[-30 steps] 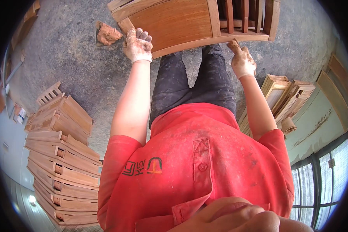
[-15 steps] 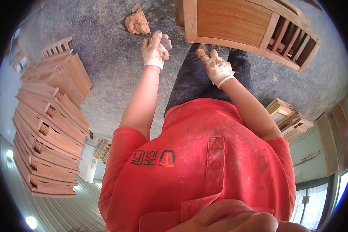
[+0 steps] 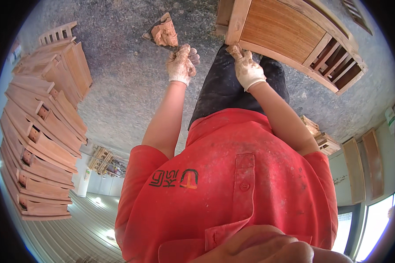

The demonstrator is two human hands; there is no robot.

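Note:
In my gloved left hand is a putty knife with a broad, dark triangular blade. A thick lump of pinkish-brown putty sits on that blade. My right hand, in a white glove smeared with the same putty, is closed with its fingertips at the lower corner of a wooden furniture frame. It grips a small scraper, mostly hidden by the fingers. The frame has a flat wood-grain panel and a slatted section at its right end.
Stacked wooden furniture parts rise along the left. More wooden pieces lie to the right behind my arm, and boards lean on the wall. A slatted piece lies on the grey floor at the far right.
My right hand has moved up to the frame's corner. My left hand, with the loaded putty knife, has shifted slightly right and down. The view has turned, so the furniture appears further right.

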